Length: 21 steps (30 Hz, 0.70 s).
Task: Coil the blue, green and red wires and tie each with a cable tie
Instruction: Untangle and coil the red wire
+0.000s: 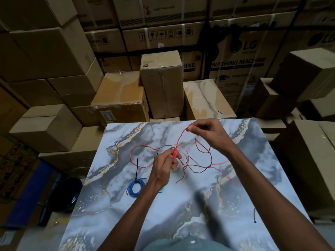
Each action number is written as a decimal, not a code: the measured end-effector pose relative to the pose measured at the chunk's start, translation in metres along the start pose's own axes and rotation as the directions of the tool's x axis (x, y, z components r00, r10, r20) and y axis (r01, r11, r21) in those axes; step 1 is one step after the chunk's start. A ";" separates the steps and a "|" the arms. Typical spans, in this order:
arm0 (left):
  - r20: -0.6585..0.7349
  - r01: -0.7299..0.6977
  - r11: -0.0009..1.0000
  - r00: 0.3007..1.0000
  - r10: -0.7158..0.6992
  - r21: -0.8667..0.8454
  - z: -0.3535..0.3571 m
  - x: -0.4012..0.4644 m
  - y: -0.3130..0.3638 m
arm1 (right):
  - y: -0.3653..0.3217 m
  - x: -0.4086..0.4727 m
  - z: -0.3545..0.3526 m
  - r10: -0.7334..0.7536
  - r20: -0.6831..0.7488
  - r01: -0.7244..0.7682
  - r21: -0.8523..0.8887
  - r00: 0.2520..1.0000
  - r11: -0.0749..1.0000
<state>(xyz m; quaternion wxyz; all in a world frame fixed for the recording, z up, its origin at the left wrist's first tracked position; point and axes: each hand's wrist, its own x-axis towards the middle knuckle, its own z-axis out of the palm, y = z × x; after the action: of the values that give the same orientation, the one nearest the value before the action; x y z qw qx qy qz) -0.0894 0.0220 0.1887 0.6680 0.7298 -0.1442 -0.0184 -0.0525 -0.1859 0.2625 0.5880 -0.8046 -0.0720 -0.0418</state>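
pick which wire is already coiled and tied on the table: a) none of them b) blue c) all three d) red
b: the blue wire lies as a neat coil with a black cable tie sticking up from it, while the red wire is loose and tangled, held between the left hand and right hand.
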 end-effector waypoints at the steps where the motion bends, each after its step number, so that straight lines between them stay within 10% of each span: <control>1: -0.014 0.027 0.994 0.999 -0.029 -0.105 0.001 0.002 0.006 | 0.008 0.003 -0.001 0.029 -0.047 -0.026 0.061 0.998 0.998; 10: 0.156 0.350 0.565 0.919 -0.363 -0.747 -0.012 0.022 0.016 | 0.038 -0.013 0.017 0.139 0.110 -0.112 -0.223 0.984 0.968; 21: 0.147 0.389 0.621 0.902 -0.405 -0.681 -0.012 0.026 0.026 | 0.011 -0.025 0.048 0.014 0.277 0.043 -0.198 0.961 0.979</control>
<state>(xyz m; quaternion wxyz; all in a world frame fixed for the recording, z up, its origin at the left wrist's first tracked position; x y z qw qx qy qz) -0.0664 0.0259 0.2202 0.8728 0.4380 0.0449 -0.2107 -0.0766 -0.1451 0.2340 0.4872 -0.8574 -0.1547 0.0596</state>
